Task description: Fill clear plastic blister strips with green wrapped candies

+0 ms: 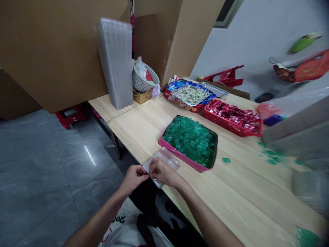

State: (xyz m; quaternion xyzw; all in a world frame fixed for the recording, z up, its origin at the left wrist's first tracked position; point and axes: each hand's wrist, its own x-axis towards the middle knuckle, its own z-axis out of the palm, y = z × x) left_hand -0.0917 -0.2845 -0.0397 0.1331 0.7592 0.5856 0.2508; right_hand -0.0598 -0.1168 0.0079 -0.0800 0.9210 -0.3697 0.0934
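Note:
A flat, clear plastic piece [168, 157], whose exact kind I cannot make out, lies at the table's near edge and juts out past it. My left hand [134, 179] is closed at its left edge, thumb and fingers pinched together. Over its middle, my right hand [162, 171] has bent fingers pinched on the plastic close to the left fingertips. Just beyond the hands stands a pink-rimmed tub [180, 158] heaped with green translucent pieces [191, 139]. One loose green piece [226, 160] lies to the tub's right.
Behind the tub are a red basket [231, 127] of red packets and a tray [191, 95] of small pale pieces. A tall stack of clear plastic containers [117, 65] stands at the far left, beside a grey basket [146, 76]. Large cardboard boxes [64, 51] rise behind.

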